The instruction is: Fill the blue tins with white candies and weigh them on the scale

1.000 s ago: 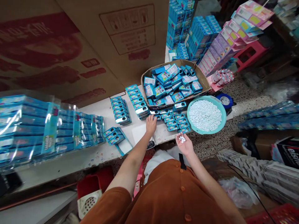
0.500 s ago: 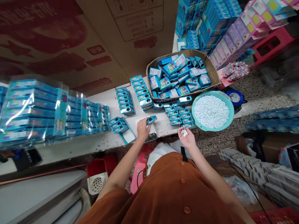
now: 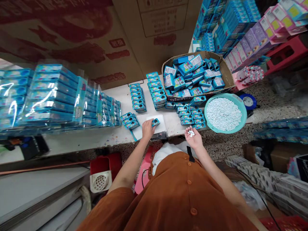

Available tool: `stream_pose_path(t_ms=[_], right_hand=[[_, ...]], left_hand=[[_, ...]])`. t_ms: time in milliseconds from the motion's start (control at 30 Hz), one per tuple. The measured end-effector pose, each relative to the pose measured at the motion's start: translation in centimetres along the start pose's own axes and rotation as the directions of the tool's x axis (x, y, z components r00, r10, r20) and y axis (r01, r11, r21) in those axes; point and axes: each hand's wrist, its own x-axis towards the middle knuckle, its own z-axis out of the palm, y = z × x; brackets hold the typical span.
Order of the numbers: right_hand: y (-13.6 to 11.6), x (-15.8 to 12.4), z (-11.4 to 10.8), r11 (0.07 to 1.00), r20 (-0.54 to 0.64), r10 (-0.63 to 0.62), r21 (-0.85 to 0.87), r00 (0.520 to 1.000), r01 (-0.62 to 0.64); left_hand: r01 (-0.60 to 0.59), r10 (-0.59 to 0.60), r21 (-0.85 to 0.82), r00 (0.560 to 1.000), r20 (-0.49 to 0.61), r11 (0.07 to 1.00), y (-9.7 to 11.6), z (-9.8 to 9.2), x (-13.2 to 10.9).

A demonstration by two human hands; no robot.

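Observation:
My left hand (image 3: 147, 129) rests on a white pad (image 3: 160, 127) on the table, its fingers gripping a small blue mint tin (image 3: 155, 122) with a round window. My right hand (image 3: 193, 138) lies palm up near the table edge, cupping a small heap of white mints (image 3: 191, 133). Just beyond it stand rows of blue tins (image 3: 190, 117). A stack of similar tins (image 3: 129, 120) lies left of the pad. A teal basin (image 3: 243, 110) full of white mints (image 3: 223, 114) stands to the right of my right hand.
A cardboard tray (image 3: 223, 70) heaped with blue tins sits at the back of the white table (image 3: 115, 136). Shrink-wrapped blue packs (image 3: 53, 96) line the left, large cartons (image 3: 72, 41) rise behind, and pink-and-purple boxes (image 3: 250, 41) stack at the upper right.
My left hand has brought a blue tin from the rows down onto the white pad. My right hand still cups the mints. The whole view has shifted as my head turned.

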Motion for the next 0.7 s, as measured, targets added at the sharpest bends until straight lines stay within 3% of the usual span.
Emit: stream_pose_path(t_ms=[167, 367, 533, 700], right_hand=[[1.2, 0.0, 0.2, 1.000, 0.016, 0.002, -0.015, 1.000, -0.002], [2.7, 0.5, 0.5, 0.996, 0.035, 0.017, -0.082, 0.999, -0.014], [4.5, 1.2, 1.3, 0.988, 0.011, 0.052, -0.148, 0.999, -0.050], [6.5, 2.2, 1.7, 0.972, -0.015, 0.103, -0.211, 0.995, -0.103]], left_hand=[[0.044, -0.047, -0.026, 0.991, -0.122, 0.999, -1.0, -0.7, -2.4], [0.199, -0.233, -0.148, 0.936, -0.264, 0.969, -2.4, -0.3, -9.0], [0.296, -0.348, -0.219, 0.901, -0.258, 0.930, -2.6, 0.7, -14.3], [0.376, -0.434, -0.249, 0.869, -0.240, 0.892, -3.1, 1.0, -17.0]])
